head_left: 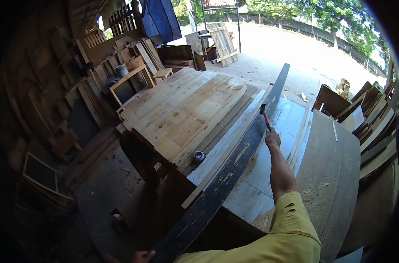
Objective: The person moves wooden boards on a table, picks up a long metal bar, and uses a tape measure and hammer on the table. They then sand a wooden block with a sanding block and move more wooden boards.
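Note:
A long dark board [217,186] with scraped, worn patches lies diagonally across the bench and runs toward the bright yard. My right hand [273,138] is wrapped around the red handle of a hammer [265,116]. The hammer's dark head is over the far half of the board; whether it touches cannot be told. At the bottom edge of the view, my left hand [143,256] grips the near end of the dark board, with only some fingers and the thumb showing. Alongside the board lies a narrow wooden strip [195,196].
A large pale plank panel [186,116] rests on the left, with a tape measure [200,156] near its corner. A curved wooden panel [328,162] lies on the right. Stacked boards [377,131] lean beyond it. A small wooden stool [163,73] stands farther back.

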A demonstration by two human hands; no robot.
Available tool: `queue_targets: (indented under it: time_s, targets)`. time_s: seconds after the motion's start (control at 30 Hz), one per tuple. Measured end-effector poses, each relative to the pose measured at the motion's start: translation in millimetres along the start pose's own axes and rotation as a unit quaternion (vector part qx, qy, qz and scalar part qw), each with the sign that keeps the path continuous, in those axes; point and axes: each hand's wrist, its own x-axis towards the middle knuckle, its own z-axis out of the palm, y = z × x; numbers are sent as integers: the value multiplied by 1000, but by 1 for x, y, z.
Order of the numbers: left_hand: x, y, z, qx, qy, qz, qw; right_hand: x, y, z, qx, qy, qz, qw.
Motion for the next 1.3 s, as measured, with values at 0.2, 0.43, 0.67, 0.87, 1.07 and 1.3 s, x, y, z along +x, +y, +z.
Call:
queue_targets:
  time_s: [0.2,0.43,0.67,0.87,1.07,1.3]
  targets:
    - [-5,14,-1,-4,28,-23,999,-19,-20,-9,100,120,-20,987]
    - [2,1,4,-7,51,39,998,10,-33,-21,22,48,-50,997]
    - [13,-11,1,-7,40,53,998,14,-9,2,-52,-25,-17,998]
    - [17,-12,7,-43,48,29,998,-17,-29,-15,31,4,23,999]
    - [19,-21,16,40,98,94,990,-45,-12,-46,52,26,-7,998]
    - [-22,2,27,101,237,120,959,-135,129,-97,99,186,39,977]
